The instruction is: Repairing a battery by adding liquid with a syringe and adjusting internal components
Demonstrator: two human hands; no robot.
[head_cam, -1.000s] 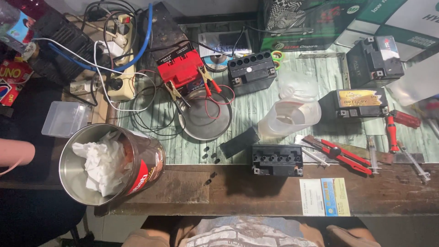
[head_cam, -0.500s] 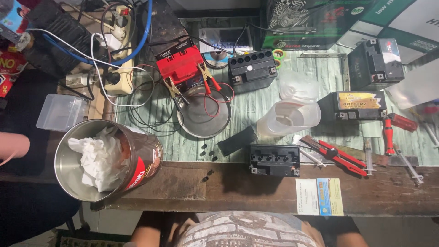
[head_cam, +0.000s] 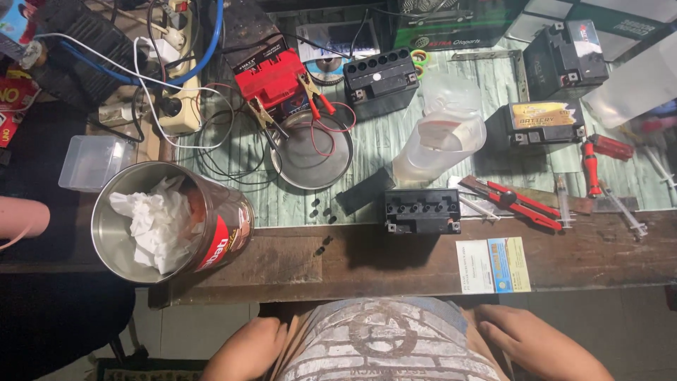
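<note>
Battery, small black: open-topped motorcycle battery at the near edge of the green mat, about 12 o'clock from the wearer's lap; row of cell ports facing up, nothing touching it.
Left hand: left hand low at 7 o'clock of the frame, resting against the shirt below the bench edge; fingers loosely curled, holding nothing (well apart from the battery).
Right hand: right hand at 5 o'clock, palm down beside the shirt, fingers relaxed and spread a little, empty.
Card: white, blue and yellow printed card flat on the wooden bench, at 4 o'clock from the battery, nearest thing to the right hand.
Cutters: red-handled pliers at 3 o'clock of the battery, just beside it.
Jug: clear plastic jug at 12 o'clock of the battery, near.
Dish: round steel dish at 10 o'clock, red lead looped across it.
Charger side: red battery with clips on it, beyond the dish at 11 o'clock.
Tin: large metal tin lying tilted at 9 o'clock, crumpled white paper inside.
Caps: small black caps scattered between tin and battery.
Edge of frame: another person's arm at far 9 o'clock.
</note>
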